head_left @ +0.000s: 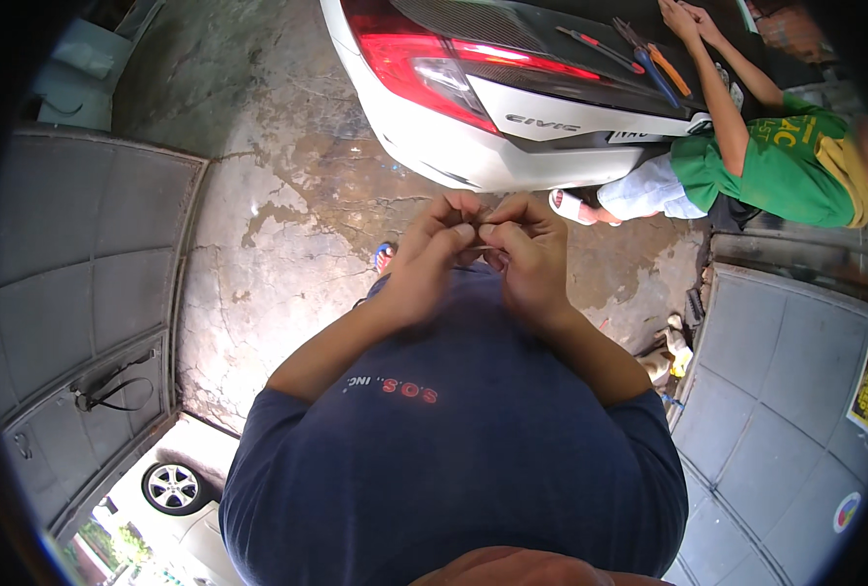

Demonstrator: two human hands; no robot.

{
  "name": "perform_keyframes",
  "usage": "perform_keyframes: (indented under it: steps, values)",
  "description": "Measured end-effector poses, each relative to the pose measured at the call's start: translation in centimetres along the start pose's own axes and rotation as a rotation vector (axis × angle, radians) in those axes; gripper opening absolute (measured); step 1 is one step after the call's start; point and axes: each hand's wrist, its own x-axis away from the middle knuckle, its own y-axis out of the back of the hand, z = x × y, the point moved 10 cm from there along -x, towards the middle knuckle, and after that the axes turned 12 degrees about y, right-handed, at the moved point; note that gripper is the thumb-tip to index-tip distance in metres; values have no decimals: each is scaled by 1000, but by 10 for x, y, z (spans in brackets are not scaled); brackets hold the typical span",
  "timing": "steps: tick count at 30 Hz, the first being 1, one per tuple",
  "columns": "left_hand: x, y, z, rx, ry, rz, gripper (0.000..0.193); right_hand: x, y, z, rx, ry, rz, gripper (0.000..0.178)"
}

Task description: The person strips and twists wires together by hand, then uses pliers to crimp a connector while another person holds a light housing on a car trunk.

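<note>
My left hand [428, 256] and my right hand [533, 256] meet in front of my chest, fingertips almost touching. Both are closed in a pinch, thumbs against the fingers. A thin, pale strand [484, 247] shows between them by the right thumb; it is too small to tell its kind. Whatever else the fingers hold is hidden behind them. Beyond my hands stands the rear of a white car [434, 161] with a red tail light [404, 73].
On the car's dark trunk lie a red-and-black hand tool [600, 47] and pliers with blue and orange handles [660, 73]. A person in a green shirt [776, 161] leans there at the right, hands together. Grey metal gates [92, 264] flank the stained concrete floor [248, 293].
</note>
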Motion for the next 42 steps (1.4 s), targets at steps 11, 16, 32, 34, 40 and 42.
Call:
perform_keyframes:
  steps: [11,16,32,34,40,42]
  values:
    - [-6,20,2,15,0,-105,11,0,-4,10,107,77,66,7]
    - [-6,17,-3,-33,-33,-139,9,0,-17,35,343,329,149,34]
    - [-3,24,-8,-111,-120,-135,7,-6,-13,43,470,321,187,18]
    - [-2,25,-8,-166,-125,-117,8,-13,5,21,599,8,198,14]
    - [6,10,-18,-303,-190,-42,18,-18,-4,15,440,-218,444,15]
    - [8,8,-22,-319,-224,-33,21,-13,-6,7,388,-282,453,16]
